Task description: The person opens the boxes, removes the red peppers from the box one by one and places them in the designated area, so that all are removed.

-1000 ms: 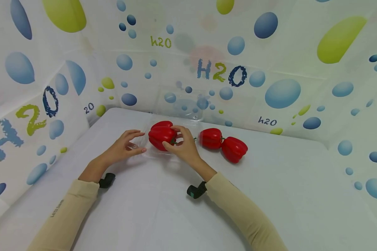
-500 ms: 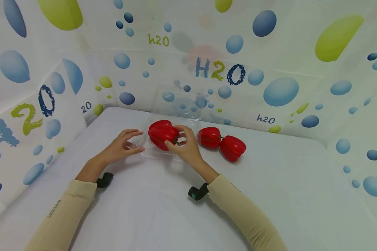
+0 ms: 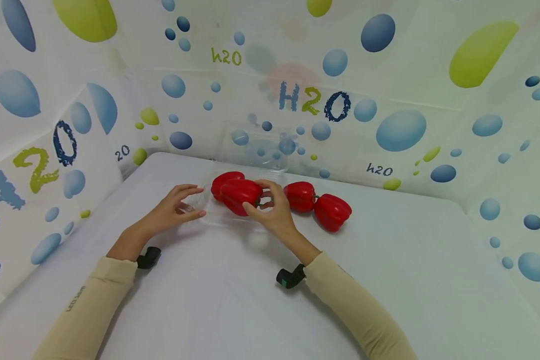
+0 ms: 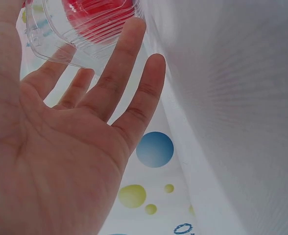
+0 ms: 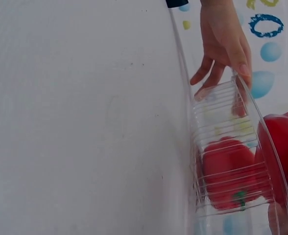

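Observation:
My right hand [image 3: 274, 212] grips a red bell pepper [image 3: 243, 196] around its stem end, over the clear plastic container [image 3: 207, 220]. Behind and left of it, a second red bell pepper [image 3: 221, 185] shows; the right wrist view has a bell pepper [image 5: 227, 166] through the ribbed wall. At the container's left end is my left hand [image 3: 173, 207], its fingers spread and mostly straight, fingertips against the plastic. The left wrist view shows that hand's palm and fingers [image 4: 139, 105] below the container's corner.
Two more red bell peppers, one nearer the container [image 3: 300, 196] and one farther right [image 3: 333, 212], lie on the white-covered table [image 3: 387, 260]. The container's clear lid [image 3: 254, 145] stands raised against the patterned backdrop [image 3: 400, 75].
My right hand has moved a little to the right with its bell pepper, uncovering more of the one behind. The left hand stays at the container's end. The head view has shifted slightly.

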Demonstrator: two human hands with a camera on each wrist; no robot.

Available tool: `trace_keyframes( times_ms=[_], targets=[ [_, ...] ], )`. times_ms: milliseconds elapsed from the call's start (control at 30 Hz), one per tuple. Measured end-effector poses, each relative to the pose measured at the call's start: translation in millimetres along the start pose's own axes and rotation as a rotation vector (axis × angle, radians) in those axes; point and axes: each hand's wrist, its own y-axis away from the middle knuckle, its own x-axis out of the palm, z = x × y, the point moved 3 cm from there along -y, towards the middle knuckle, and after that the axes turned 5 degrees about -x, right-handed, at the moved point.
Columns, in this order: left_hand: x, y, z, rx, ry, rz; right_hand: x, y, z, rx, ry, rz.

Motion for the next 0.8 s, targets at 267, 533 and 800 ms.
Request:
trace_keyframes(
  times_ms=[267,533,800],
  targets=[
    [1.6,-2.1,3.2,-0.006,-0.014,-0.003,-8.1,3.7,-3.1,-0.001,0.014,-0.017],
    [2.2,-3.3,5.2,-0.010,-0.023,-0.007,-15.5,7.5,-6.7,0.018,-0.005,-0.031],
    [2.3,-3.8,6.5,-0.015,-0.020,-0.004,-20.9,11.2,-9.3,0.020,-0.028,-0.046]
  ],
)
